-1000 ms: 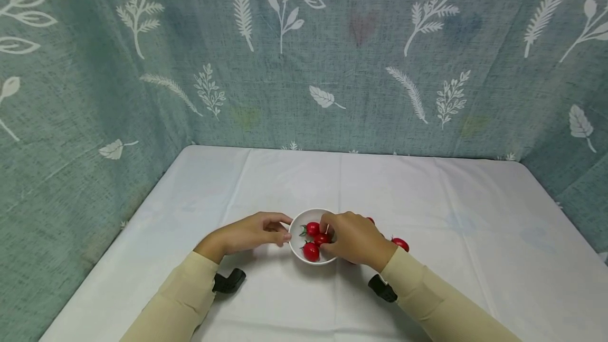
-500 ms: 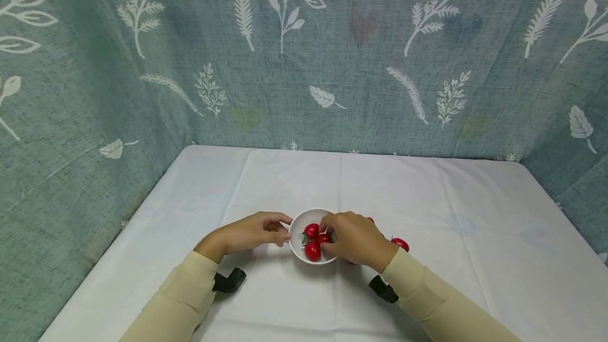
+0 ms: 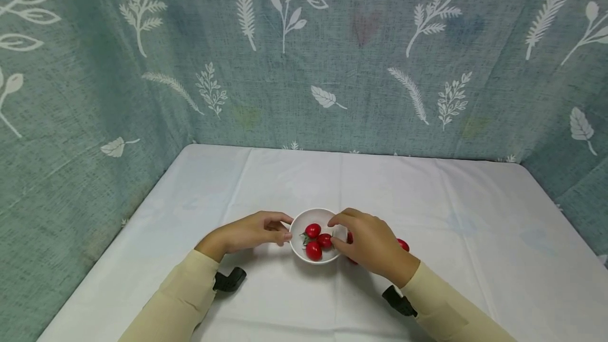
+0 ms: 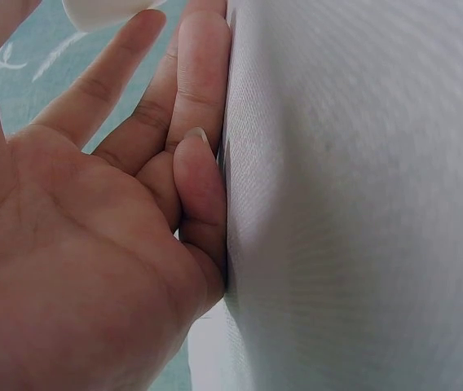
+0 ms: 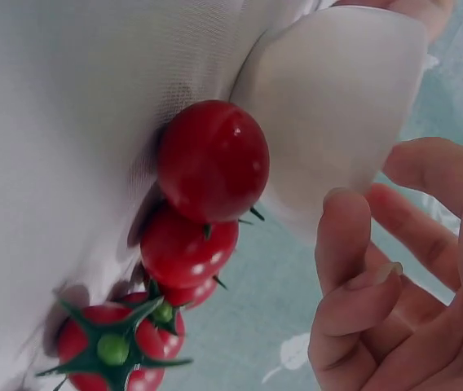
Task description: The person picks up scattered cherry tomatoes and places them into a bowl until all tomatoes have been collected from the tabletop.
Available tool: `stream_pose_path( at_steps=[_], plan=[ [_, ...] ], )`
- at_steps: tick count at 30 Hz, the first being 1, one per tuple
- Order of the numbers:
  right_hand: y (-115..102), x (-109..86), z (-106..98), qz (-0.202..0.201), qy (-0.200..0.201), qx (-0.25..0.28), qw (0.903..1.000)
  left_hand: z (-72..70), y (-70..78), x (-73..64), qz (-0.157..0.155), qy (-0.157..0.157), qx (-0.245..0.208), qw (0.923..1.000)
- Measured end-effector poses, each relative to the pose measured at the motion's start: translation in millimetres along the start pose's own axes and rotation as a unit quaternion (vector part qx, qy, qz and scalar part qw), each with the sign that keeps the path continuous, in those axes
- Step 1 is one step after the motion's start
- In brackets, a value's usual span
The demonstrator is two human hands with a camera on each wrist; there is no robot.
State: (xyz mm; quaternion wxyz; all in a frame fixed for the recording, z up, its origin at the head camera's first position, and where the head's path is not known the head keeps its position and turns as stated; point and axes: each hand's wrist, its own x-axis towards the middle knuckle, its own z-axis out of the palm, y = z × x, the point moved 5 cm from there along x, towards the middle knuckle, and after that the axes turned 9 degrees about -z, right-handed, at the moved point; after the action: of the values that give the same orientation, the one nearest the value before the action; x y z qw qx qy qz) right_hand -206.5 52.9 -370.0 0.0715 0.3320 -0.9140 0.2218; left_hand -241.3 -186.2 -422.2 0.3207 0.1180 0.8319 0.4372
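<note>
A small white bowl (image 3: 315, 217) stands on the table and holds 3 red cherry tomatoes (image 3: 313, 250) with green stems. At its left side my left hand (image 3: 252, 232) grips the rim between thumb and fingers, the little-finger side lying on the cloth. My right hand (image 3: 372, 241) hovers over the bowl's right rim, thumb and index finger apart with nothing between them. Beneath that hand, several more cherry tomatoes (image 5: 213, 161) lie on the cloth beside the bowl, as the right wrist view shows; the head view mostly hides them.
A white cloth (image 3: 266, 183) covers the table. Green curtains (image 3: 304, 94) with a white leaf print rise behind it and along its sides. One tomato (image 3: 403, 245) peeks out right of my right hand. Black wrist cameras (image 3: 230, 279) sit below both sleeves.
My right hand has let go of a cherry tomato in the bowl and drawn back to the right, its fingers spreading. My left hand has stayed at the rim.
</note>
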Motion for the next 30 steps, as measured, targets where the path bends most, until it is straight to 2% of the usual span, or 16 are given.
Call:
stream_pose_path(
  at_steps=[8, 16, 22, 30],
  plan=[
    [12, -11.4, -6, -0.012, 0.048, 0.009, 0.9987, 0.2, -2.1, -0.9, -0.011, 0.005, 0.002, 0.9999],
    [30, -16.3, -10, 0.016, 0.060, 0.023, 0.9978, 1.0, -1.4, 0.2, -0.010, 0.006, 0.002, 0.9999],
    [41, -16.9, -16, 0.041, 0.052, 0.031, 0.9973, 0.5, -1.4, 1.0, -0.011, 0.005, -0.001, 0.9999],
    [56, -17.8, -12, 0.067, 0.016, 0.013, 0.9975, 0.1, -0.6, 0.7, -0.009, 0.003, 0.001, 1.0000]
  ],
)
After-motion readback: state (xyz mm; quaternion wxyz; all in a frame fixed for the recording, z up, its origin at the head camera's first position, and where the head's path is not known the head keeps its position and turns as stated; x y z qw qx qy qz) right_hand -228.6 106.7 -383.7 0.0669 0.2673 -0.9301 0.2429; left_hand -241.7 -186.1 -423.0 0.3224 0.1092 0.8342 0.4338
